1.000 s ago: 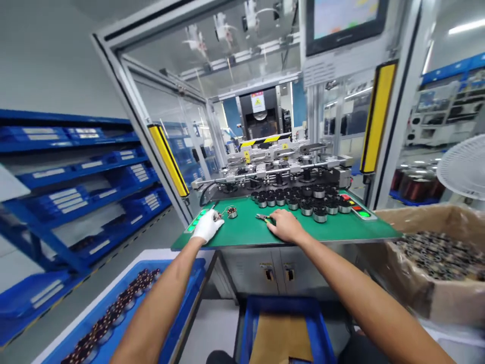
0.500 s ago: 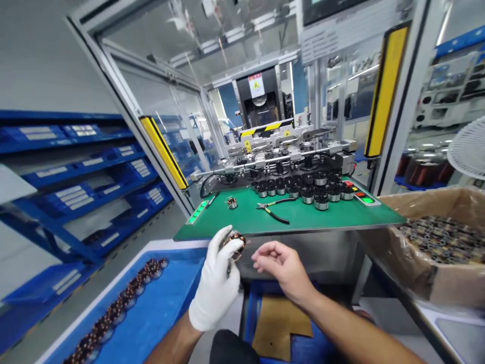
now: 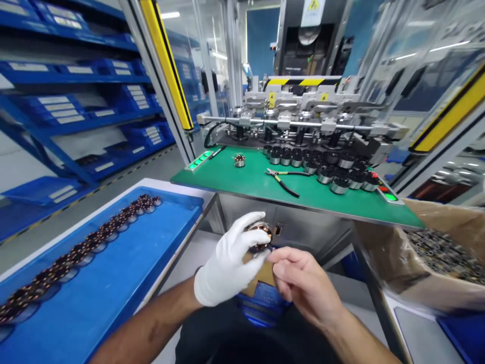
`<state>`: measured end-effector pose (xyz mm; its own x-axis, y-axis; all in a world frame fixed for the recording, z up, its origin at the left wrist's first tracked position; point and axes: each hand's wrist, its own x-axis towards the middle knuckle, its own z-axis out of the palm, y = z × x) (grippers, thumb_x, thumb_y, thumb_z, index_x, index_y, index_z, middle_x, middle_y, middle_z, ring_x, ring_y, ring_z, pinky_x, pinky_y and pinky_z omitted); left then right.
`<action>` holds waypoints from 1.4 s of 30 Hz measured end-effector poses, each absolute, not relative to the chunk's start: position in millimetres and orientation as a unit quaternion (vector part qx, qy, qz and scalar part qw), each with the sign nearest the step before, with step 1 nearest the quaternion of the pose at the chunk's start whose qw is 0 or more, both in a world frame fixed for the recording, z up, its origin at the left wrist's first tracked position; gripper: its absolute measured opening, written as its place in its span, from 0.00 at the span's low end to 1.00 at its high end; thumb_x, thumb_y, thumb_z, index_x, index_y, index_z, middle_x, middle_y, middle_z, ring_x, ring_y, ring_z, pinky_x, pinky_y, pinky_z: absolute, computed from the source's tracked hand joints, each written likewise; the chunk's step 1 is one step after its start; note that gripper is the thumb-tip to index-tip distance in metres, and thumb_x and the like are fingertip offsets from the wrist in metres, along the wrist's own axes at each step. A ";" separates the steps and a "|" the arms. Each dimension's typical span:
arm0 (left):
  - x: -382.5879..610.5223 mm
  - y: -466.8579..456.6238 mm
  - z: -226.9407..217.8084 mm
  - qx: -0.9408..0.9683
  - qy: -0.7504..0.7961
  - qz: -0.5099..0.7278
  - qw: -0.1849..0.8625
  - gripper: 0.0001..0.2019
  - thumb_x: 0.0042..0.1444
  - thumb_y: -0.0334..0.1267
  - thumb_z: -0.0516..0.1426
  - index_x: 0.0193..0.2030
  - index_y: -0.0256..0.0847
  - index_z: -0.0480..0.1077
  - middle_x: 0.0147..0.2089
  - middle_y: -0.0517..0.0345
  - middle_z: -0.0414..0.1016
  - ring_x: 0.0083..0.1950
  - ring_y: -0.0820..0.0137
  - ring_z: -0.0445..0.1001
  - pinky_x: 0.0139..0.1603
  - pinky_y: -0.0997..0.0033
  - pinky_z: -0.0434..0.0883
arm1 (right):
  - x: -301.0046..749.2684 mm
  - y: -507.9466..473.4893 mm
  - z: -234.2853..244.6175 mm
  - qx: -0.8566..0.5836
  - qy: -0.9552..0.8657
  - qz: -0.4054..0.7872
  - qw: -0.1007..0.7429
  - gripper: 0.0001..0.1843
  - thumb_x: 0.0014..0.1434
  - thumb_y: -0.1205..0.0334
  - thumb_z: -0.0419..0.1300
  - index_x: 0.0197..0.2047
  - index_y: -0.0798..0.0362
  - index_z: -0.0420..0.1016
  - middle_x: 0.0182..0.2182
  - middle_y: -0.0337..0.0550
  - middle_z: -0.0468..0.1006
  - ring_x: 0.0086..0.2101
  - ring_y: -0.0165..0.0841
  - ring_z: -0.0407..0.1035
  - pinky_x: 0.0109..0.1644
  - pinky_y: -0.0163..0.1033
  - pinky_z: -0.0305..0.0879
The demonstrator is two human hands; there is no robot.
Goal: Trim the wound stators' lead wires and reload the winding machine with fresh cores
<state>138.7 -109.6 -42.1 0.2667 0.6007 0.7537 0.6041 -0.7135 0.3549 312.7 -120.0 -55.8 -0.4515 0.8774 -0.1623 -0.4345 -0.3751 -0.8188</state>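
My left hand (image 3: 237, 255), in a white glove, is closed round a copper-wound motor stator (image 3: 261, 236) in front of the bench edge. My bare right hand (image 3: 303, 278) is close beside it, thumb and forefinger pinched at the stator's lower right edge. Whatever lies between those fingertips is too small to make out. On the green bench top (image 3: 227, 179) another wound stator (image 3: 239, 161) stands alone, short wire ends sticking out. To its right lie wire cutters (image 3: 286, 181) with their handles spread. Several black-topped stators (image 3: 326, 172) are grouped at the right of the bench.
A blue tray (image 3: 151, 247) at left holds a long row of wound stators (image 3: 87, 247). At right stands a plastic-lined carton (image 3: 420, 283) of metal parts. The winding machine (image 3: 303, 108) spans the bench's back, with yellow side posts (image 3: 170, 65) and lit green buttons (image 3: 200, 160).
The view has tilted down and swung left. My right hand has come up to the stator, its fingers now pinched at the edge. My left hand still holds the stator.
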 end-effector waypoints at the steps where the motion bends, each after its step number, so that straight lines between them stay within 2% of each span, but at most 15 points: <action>1: 137.0 -109.7 -42.3 -0.791 -0.384 -0.476 -0.026 0.12 0.54 0.26 0.61 0.44 0.41 0.66 0.59 0.44 0.71 0.58 0.64 0.73 0.57 0.62 0.74 | 317.2 -122.8 -58.2 -0.311 -0.384 0.767 0.409 0.14 0.44 0.56 0.74 0.31 0.56 0.82 0.12 0.33 0.67 0.14 0.19 0.56 0.18 0.25 0.51; 4: 132.8 -110.8 -45.3 -0.765 -0.391 -0.486 -0.157 0.10 0.53 0.30 0.64 0.40 0.42 0.68 0.54 0.48 0.75 0.55 0.63 0.76 0.55 0.62 0.74 | 329.0 -130.9 -61.8 -0.307 -0.448 0.751 0.375 0.10 0.48 0.57 0.71 0.31 0.54 0.84 0.13 0.35 0.69 0.14 0.19 0.56 0.18 0.25 0.51; 8: 131.1 -115.8 -47.4 -0.694 -0.415 -0.496 -0.318 0.08 0.52 0.29 0.63 0.36 0.42 0.68 0.55 0.48 0.75 0.55 0.61 0.76 0.57 0.58 0.73 | 333.7 -138.1 -61.4 -0.292 -0.528 0.709 0.365 0.06 0.53 0.61 0.67 0.35 0.52 0.84 0.18 0.37 0.73 0.16 0.22 0.62 0.17 0.27 0.54; 12: 133.1 -120.0 -47.3 -0.650 -0.373 -0.498 -0.438 0.15 0.46 0.31 0.66 0.39 0.41 0.67 0.57 0.45 0.71 0.54 0.59 0.76 0.55 0.59 0.74 | 323.7 -140.3 -73.6 -0.331 -0.632 0.576 0.398 0.05 0.57 0.63 0.64 0.33 0.53 0.82 0.18 0.38 0.74 0.19 0.25 0.67 0.23 0.30 0.63; 15: 138.0 -122.5 -52.8 -0.653 -0.408 -0.515 -0.376 0.13 0.46 0.31 0.66 0.36 0.41 0.67 0.54 0.47 0.72 0.53 0.62 0.76 0.53 0.64 0.75 | 320.6 -132.9 -91.4 -0.327 -0.717 0.471 0.397 0.06 0.60 0.64 0.61 0.33 0.53 0.80 0.20 0.38 0.75 0.22 0.27 0.69 0.27 0.31 0.66; 17: 140.9 -124.5 -59.3 -0.682 -0.437 -0.514 -0.283 0.09 0.50 0.29 0.64 0.35 0.42 0.68 0.52 0.50 0.73 0.53 0.66 0.75 0.54 0.65 0.73 | 325.3 -123.7 -98.7 -0.327 -0.764 0.358 0.425 0.05 0.59 0.64 0.64 0.40 0.52 0.79 0.30 0.43 0.80 0.30 0.32 0.73 0.34 0.35 0.70; 20: 141.9 -128.0 -69.9 -0.713 -0.416 -0.524 -0.209 0.12 0.52 0.27 0.63 0.40 0.44 0.68 0.52 0.52 0.74 0.55 0.66 0.75 0.55 0.65 0.74 | 335.0 -113.0 -93.7 -0.338 -0.756 0.246 0.503 0.20 0.52 0.62 0.70 0.49 0.51 0.75 0.42 0.50 0.78 0.42 0.39 0.73 0.43 0.40 0.71; 22: 141.2 -130.7 -75.3 -0.718 -0.408 -0.533 -0.186 0.17 0.52 0.28 0.63 0.46 0.46 0.67 0.54 0.52 0.73 0.56 0.65 0.74 0.55 0.64 0.75 | 336.2 -112.6 -82.5 -0.331 -0.737 0.259 0.529 0.22 0.50 0.60 0.72 0.47 0.51 0.73 0.40 0.47 0.77 0.40 0.38 0.72 0.41 0.40 0.70; 25: 142.2 -135.0 -78.5 -0.725 -0.442 -0.507 -0.148 0.24 0.53 0.31 0.63 0.56 0.46 0.65 0.54 0.49 0.75 0.55 0.64 0.76 0.57 0.62 0.75 | 327.7 -118.9 -69.2 -0.301 -0.727 0.297 0.542 0.05 0.57 0.64 0.66 0.37 0.51 0.75 0.30 0.41 0.74 0.32 0.32 0.70 0.36 0.37 0.67; 26: 143.4 -136.4 -78.0 -0.722 -0.459 -0.498 -0.139 0.25 0.53 0.32 0.63 0.57 0.45 0.64 0.53 0.49 0.75 0.54 0.63 0.76 0.57 0.61 0.75 | 323.8 -121.4 -67.8 -0.303 -0.720 0.304 0.545 0.03 0.59 0.67 0.64 0.34 0.51 0.74 0.27 0.39 0.73 0.30 0.31 0.68 0.34 0.36 0.66; 28: 146.7 -138.7 -75.1 -0.705 -0.486 -0.496 -0.144 0.26 0.53 0.34 0.64 0.58 0.45 0.64 0.51 0.50 0.78 0.52 0.63 0.78 0.56 0.62 0.76 | 317.8 -125.0 -69.4 -0.327 -0.695 0.320 0.554 0.08 0.61 0.68 0.60 0.29 0.52 0.73 0.25 0.38 0.71 0.28 0.29 0.67 0.32 0.35 0.63; 33: 152.7 -140.4 -66.2 -0.670 -0.486 -0.517 -0.221 0.28 0.53 0.35 0.63 0.59 0.44 0.61 0.45 0.54 0.81 0.41 0.67 0.82 0.43 0.71 0.81 | 317.1 -123.2 -74.2 -0.360 -0.647 0.412 0.531 0.12 0.63 0.61 0.60 0.27 0.53 0.69 0.25 0.38 0.69 0.28 0.29 0.65 0.32 0.34 0.61; 36: 152.2 -140.7 -67.5 -0.705 -0.495 -0.481 -0.165 0.26 0.53 0.34 0.62 0.59 0.42 0.62 0.47 0.50 0.80 0.44 0.63 0.82 0.49 0.65 0.81 | 316.6 -120.6 -71.5 -0.345 -0.635 0.467 0.510 0.09 0.59 0.58 0.63 0.30 0.52 0.70 0.29 0.39 0.69 0.32 0.31 0.66 0.36 0.35 0.62; 38: 151.5 -141.3 -69.6 -0.730 -0.496 -0.456 -0.114 0.26 0.52 0.34 0.61 0.59 0.41 0.63 0.48 0.48 0.80 0.46 0.61 0.82 0.52 0.61 0.80 | 312.7 -121.2 -73.9 -0.344 -0.599 0.506 0.516 0.11 0.58 0.56 0.64 0.30 0.52 0.69 0.30 0.38 0.68 0.32 0.30 0.65 0.36 0.35 0.62; 42: 150.4 -143.2 -71.2 -0.740 -0.494 -0.449 -0.083 0.27 0.50 0.32 0.61 0.59 0.42 0.63 0.47 0.51 0.81 0.47 0.62 0.81 0.51 0.66 0.80 | 306.6 -125.6 -87.5 -0.402 -0.478 0.521 0.582 0.16 0.63 0.53 0.59 0.27 0.52 0.65 0.27 0.36 0.65 0.29 0.28 0.62 0.34 0.34 0.61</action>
